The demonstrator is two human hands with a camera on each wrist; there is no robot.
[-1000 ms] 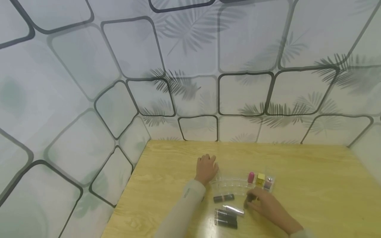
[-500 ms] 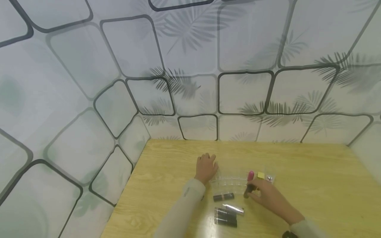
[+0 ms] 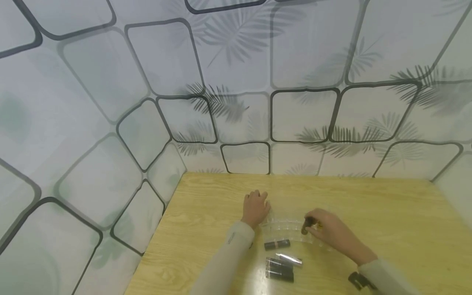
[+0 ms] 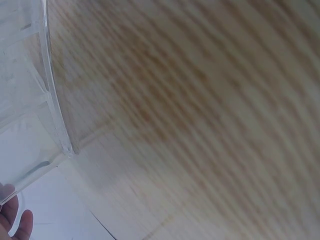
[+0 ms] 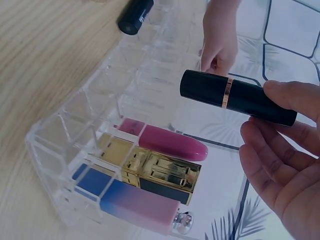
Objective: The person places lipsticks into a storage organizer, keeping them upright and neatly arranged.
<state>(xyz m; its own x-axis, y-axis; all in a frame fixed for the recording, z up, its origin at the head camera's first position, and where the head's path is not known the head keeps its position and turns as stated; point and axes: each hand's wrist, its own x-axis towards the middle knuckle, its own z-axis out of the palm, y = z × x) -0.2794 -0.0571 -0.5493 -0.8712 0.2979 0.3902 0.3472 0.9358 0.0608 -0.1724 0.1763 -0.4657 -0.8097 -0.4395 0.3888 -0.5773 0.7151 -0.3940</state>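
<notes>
My right hand (image 3: 328,225) pinches a black lipstick tube (image 5: 205,89) with a thin gold band, between thumb and fingers. In the head view the tube is over the right part of a clear compartmented lipstick organizer (image 3: 282,231). The right wrist view shows a pink tube (image 5: 172,142), a gold lipstick (image 5: 170,172) and a blue-to-pink tube (image 5: 140,205) with a clear knob standing side by side in its end compartments. My left hand (image 3: 255,209) grips the organizer's left end, its fingertips (image 4: 24,225) at the clear edge in the left wrist view.
A black tube (image 3: 277,244) lies just in front of the organizer. Nearer me on the wood-grain table (image 3: 206,205) are a silver tube (image 3: 289,259) and black tubes (image 3: 280,275) side by side. A patterned wall (image 3: 243,123) rises behind the table.
My right hand has moved away from me and up with the black lipstick tube, now covering the filled compartments in the head view. My left hand stays in place.
</notes>
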